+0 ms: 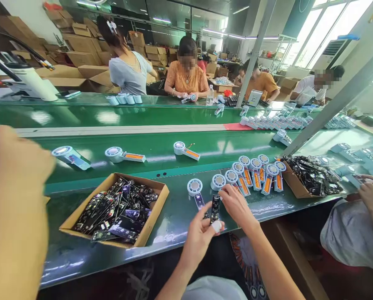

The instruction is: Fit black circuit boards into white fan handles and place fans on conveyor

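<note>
At the near edge of the green bench (174, 225), in the head view, the left hand (199, 237) is pinching a small black circuit strip (215, 207) between thumb and a taped fingertip, holding it upright just above the bench top. The right hand (236, 206) is closing its fingers on the strip's upper end, right beside two white fan heads (195, 186) lying in front of it. This looks like the fitting step, with the strip being lined up for a fan body; the next move would probably call for a steady two-handed grip and careful aim at the handle slot. A cluster of finished-looking fans with orange handles (258, 171) is lying just to the right. To the left, an open cardboard box (80, 216) is holding a heap of the same black strips. Farther right, a second box (294, 185) is also sitting full of dark parts. A co-worker's hand (372, 193) is working at the far right edge.
</note>
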